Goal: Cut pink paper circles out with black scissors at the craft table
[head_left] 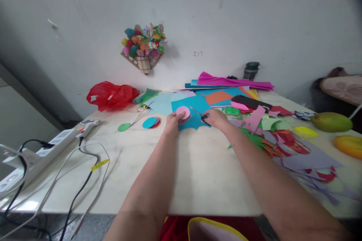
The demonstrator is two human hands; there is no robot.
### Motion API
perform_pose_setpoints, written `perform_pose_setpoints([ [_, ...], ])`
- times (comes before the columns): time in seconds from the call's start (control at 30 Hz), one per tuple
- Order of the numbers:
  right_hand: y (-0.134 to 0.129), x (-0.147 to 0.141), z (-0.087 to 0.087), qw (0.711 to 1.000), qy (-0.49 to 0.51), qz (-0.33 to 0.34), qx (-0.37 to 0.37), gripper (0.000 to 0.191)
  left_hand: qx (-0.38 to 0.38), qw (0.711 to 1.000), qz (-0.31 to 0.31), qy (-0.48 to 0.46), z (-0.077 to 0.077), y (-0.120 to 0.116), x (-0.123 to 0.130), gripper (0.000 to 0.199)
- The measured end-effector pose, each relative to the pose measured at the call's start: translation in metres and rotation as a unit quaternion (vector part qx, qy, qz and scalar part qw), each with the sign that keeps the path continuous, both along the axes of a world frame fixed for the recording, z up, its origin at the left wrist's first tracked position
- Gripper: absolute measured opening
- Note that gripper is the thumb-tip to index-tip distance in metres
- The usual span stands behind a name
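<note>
Pinched in my left hand (172,122) is a pink paper circle (182,112), held near the middle of the table. My right hand (216,118) is closed around a pair of scissors (204,117), whose blades point left towards the circle. Whether the blades touch the pink paper, I cannot tell. Beneath both hands lies a blue sheet (195,102) with curved bites cut from its front edge. To the left rests a small stack of round paper pieces, a blue circle (148,122) on top. Farther left is a green paper circle (123,127) beside a thin strip.
A red plastic bag (111,96) sits at the back left. Paper scraps (283,147) cover the right side, near two mango-like fruits (330,122). A black phone (251,102) lies behind them. A white power strip (56,143) and cables run along the left edge.
</note>
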State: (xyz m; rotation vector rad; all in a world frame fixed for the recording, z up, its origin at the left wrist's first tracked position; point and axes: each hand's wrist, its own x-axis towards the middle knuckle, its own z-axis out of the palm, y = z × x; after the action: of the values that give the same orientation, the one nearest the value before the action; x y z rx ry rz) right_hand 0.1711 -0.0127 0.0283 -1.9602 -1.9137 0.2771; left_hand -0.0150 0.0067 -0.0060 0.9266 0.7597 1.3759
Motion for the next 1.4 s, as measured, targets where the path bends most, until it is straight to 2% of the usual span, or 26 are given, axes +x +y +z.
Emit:
perform_pose_setpoints([
  [0.07, 0.002, 0.001, -0.001, 0.991, 0.134, 0.001, -0.018, 0.019, 0.0, 1.0, -0.002, 0.0, 0.0, 0.0, 0.0, 0.035],
  [0.17, 0.0, -0.001, 0.0, 0.941, 0.331, 0.015, -0.066, 0.015, 0.001, 1.0, -0.005, -0.008, 0.0, 0.0, 0.0, 0.035],
  [0.27, -0.004, 0.0, 0.002, 0.913, 0.399, 0.053, -0.07, 0.021, 0.002, 1.0, -0.016, -0.013, -0.001, 0.0, -0.001, 0.034],
  [0.53, -0.005, 0.01, -0.002, 0.892, 0.396, 0.177, -0.123, 0.034, 0.02, 0.998, -0.067, -0.002, -0.003, 0.002, -0.001, 0.034],
  [0.73, -0.007, 0.011, -0.003, 0.88, 0.394, 0.227, -0.138, 0.034, 0.019, 0.997, -0.077, -0.01, -0.002, 0.001, -0.001, 0.032],
  [1.0, -0.01, 0.01, 0.001, 0.872, 0.39, 0.248, -0.162, 0.032, 0.025, 0.997, -0.07, -0.014, -0.002, 0.001, -0.002, 0.034],
  [1.4, -0.011, 0.004, -0.002, 0.882, 0.376, 0.25, -0.136, 0.031, 0.013, 0.998, -0.047, -0.034, -0.007, 0.007, -0.001, 0.031],
])
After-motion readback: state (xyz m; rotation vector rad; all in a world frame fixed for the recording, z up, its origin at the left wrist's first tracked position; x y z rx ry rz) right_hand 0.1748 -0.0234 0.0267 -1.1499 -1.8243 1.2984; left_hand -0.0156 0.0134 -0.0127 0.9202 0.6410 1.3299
